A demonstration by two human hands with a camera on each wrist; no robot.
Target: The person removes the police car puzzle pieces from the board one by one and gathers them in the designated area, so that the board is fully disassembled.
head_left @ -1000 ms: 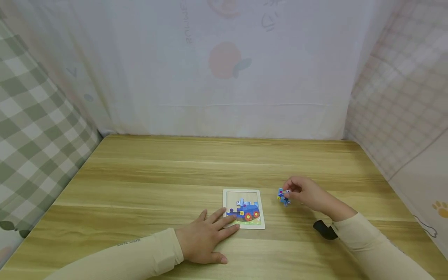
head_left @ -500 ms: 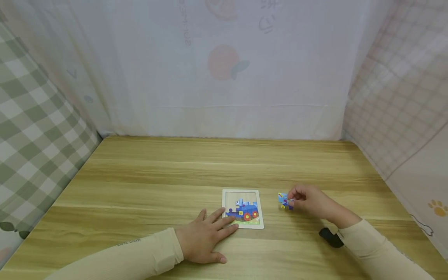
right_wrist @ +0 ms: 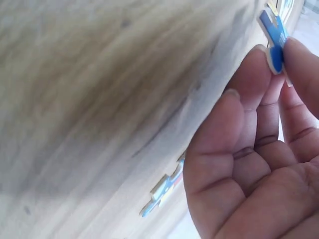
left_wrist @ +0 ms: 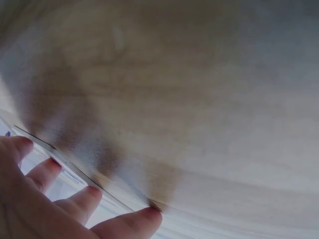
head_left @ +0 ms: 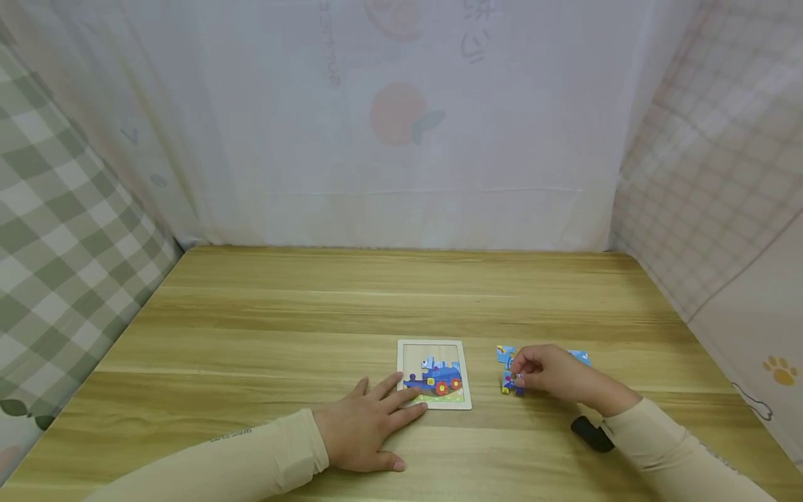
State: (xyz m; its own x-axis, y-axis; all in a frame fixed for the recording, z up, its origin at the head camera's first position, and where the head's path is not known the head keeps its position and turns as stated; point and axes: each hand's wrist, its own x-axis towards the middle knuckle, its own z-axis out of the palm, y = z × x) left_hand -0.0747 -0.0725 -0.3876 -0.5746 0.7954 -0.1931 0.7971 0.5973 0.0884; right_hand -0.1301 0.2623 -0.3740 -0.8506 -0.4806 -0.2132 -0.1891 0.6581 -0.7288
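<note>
Head view high over the table (head_left: 439, 293); wrist views close, skimming that same wood.

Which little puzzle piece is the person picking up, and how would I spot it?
On the wooden table, look right of the puzzle board. The right hand pinches a blue puzzle piece at its fingertips; unlike the loose pieces lying flat nearby, it is held.

Small dark lettering runs along my left sleeve (head_left: 231, 434), too small to make out. Faint mirrored print shows through the white curtain (head_left: 401, 139) at its top, also unreadable. I find no legible text, number or brand elsewhere.
</note>
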